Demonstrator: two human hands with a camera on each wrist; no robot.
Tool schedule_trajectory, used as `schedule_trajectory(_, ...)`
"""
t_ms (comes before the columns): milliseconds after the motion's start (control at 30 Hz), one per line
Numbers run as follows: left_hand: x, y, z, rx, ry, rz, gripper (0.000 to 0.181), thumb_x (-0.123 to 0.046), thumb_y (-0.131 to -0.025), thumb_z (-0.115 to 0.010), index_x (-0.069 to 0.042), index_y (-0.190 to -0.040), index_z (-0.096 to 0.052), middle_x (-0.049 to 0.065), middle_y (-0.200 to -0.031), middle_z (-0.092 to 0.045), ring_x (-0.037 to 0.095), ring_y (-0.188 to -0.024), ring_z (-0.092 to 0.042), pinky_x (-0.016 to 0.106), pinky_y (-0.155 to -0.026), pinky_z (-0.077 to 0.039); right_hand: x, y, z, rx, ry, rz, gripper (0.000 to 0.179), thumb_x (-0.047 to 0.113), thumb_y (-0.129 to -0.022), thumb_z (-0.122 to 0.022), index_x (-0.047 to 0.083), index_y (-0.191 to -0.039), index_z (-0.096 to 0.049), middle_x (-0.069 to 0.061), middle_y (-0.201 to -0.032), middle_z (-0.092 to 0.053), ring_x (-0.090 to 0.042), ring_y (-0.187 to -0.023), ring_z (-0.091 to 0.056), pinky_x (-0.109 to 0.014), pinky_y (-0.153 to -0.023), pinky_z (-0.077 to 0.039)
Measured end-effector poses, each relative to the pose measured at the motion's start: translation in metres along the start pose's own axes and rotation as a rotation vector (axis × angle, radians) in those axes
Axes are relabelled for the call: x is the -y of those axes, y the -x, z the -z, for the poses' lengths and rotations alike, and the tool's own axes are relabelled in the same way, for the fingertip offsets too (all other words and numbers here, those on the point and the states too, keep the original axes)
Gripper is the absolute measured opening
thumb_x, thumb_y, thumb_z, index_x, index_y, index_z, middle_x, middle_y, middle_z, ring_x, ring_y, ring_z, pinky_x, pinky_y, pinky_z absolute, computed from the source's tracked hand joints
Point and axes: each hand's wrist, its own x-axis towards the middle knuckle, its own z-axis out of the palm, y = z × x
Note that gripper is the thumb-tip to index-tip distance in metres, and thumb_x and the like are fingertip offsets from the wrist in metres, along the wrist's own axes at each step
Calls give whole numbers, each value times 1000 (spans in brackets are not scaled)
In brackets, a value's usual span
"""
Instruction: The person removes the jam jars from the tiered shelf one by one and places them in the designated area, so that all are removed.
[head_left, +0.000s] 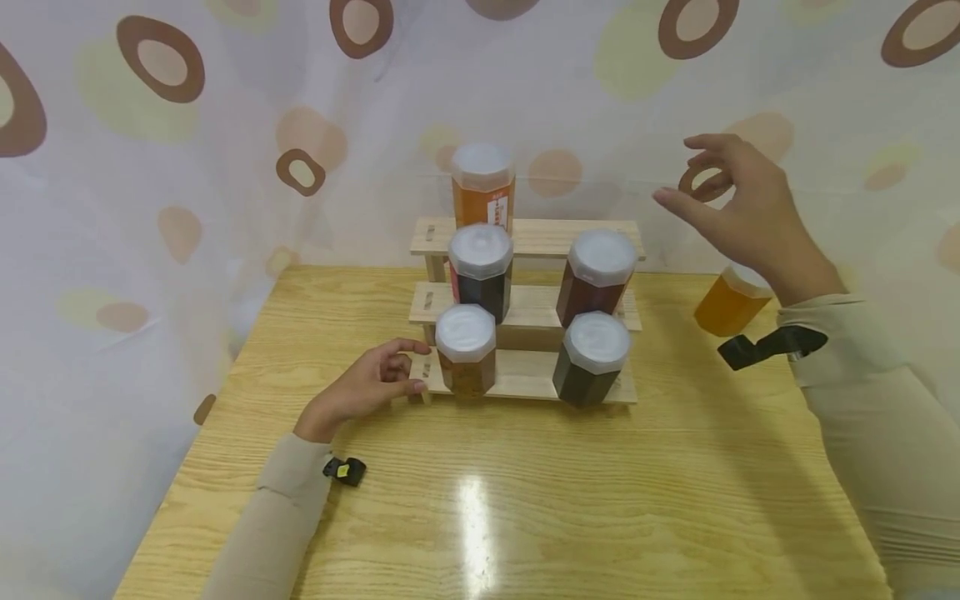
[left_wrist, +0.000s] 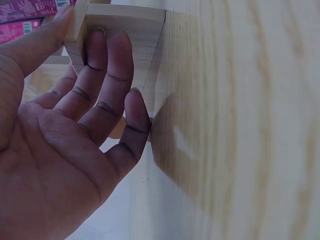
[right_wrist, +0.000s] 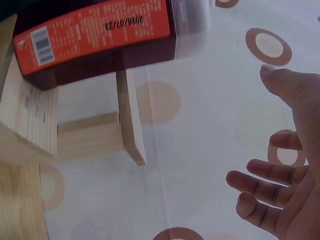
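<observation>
A three-step wooden rack (head_left: 525, 373) stands on the table. My left hand (head_left: 367, 385) is at the left end of its lowest step, thumb and fingers around the board's end; the left wrist view shows the fingers (left_wrist: 117, 65) bent against the wood. My right hand (head_left: 757, 204) is raised in the air right of the rack, fingers loosely curved and holding nothing. Lidded jars stand on the rack: orange (head_left: 480, 200) on top, black (head_left: 483, 292) and dark red (head_left: 588, 292) in the middle, amber (head_left: 468, 371) and dark (head_left: 585, 375) on the lowest step.
Another orange jar (head_left: 727, 304) sits on the table right of the rack, below my right wrist. A patterned cloth (head_left: 555, 100) hangs behind the wooden table (head_left: 570, 492). Close to the right wrist camera is the dark red jar's red label (right_wrist: 100, 35).
</observation>
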Motion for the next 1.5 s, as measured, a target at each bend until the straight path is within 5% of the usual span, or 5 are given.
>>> schedule_trajectory(400,2,2,0,-8,-4,9,46,-3,-101,-67,1,-143,-49,13,-82,-59,17,-68,-49,25,-62,-41,25,-16,-20,-18,6,191,59,30,-97,-75,12,-149,-53,-13,-133,-61,0,-91,-58,-22,-78,-40)
schedule_trajectory(667,3,4,-1,-4,-5,-7,46,-2,-101,-66,1,-143,-49,21,-82,-58,14,-65,-48,24,-60,-40,43,-26,-30,36,23,207,63,36,-96,-74,13,-150,-52,-13,-135,-60,-31,-104,-65,-36,-89,-42)
schedule_trajectory(833,3,4,-2,-2,-23,-9,46,-3,-101,-66,0,-143,-48,23,-80,-57,15,-63,-47,25,-59,-41,52,-32,-38,30,0,255,61,32,-95,-75,11,-148,-54,-15,-133,-62,-33,-103,-66,-24,-77,-42)
schedule_trajectory(1133,0,2,-2,-7,-8,8,47,-1,-100,-67,0,-143,-49,10,-80,-57,15,-65,-48,24,-60,-40,70,-42,-48,84,29,278,64,38,-97,-73,10,-150,-51,-17,-135,-61,-34,-105,-65,-52,-88,-50)
schedule_trajectory(1500,1,1,-2,-13,-4,21,47,-2,-100,-68,-2,-143,-49,11,-81,-58,24,-66,-50,26,-59,-42,91,-57,-61,185,29,253,72,47,-97,-71,11,-153,-46,-17,-140,-57,-32,-111,-64,-48,-86,-54)
